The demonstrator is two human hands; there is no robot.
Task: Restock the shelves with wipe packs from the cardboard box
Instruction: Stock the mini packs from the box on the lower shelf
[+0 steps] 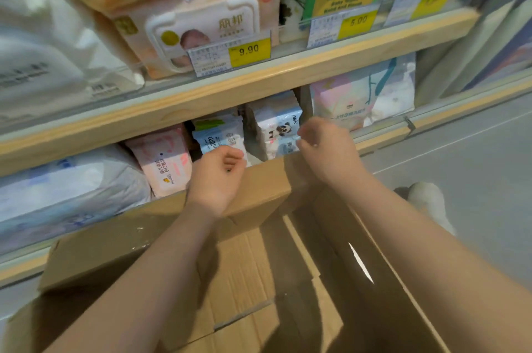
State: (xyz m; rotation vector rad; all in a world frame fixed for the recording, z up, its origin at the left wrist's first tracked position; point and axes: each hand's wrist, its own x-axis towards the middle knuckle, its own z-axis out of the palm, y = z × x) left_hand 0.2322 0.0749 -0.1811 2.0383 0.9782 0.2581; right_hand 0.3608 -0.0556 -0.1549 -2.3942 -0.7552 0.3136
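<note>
While I look down from the head camera, the wooden shelving fills the upper half of my view, its upper tier stacked with large pink wipe packs behind a yellow 9.90 price tag. Below it the cardboard box sits open against the lower shelf, its flaps spread and the bare corrugated bottom showing where I can see inside. On the lower shelf, just behind the box's far flap, stand a pink pack, a blue pack and a panda-print pack, side by side and upright. My left hand hovers before the blue pack, fingers loosely curled and holding nothing. My right hand is at the panda-print pack's edge, fingers bent; whether it pinches the wrapper, I cannot tell.
</note>
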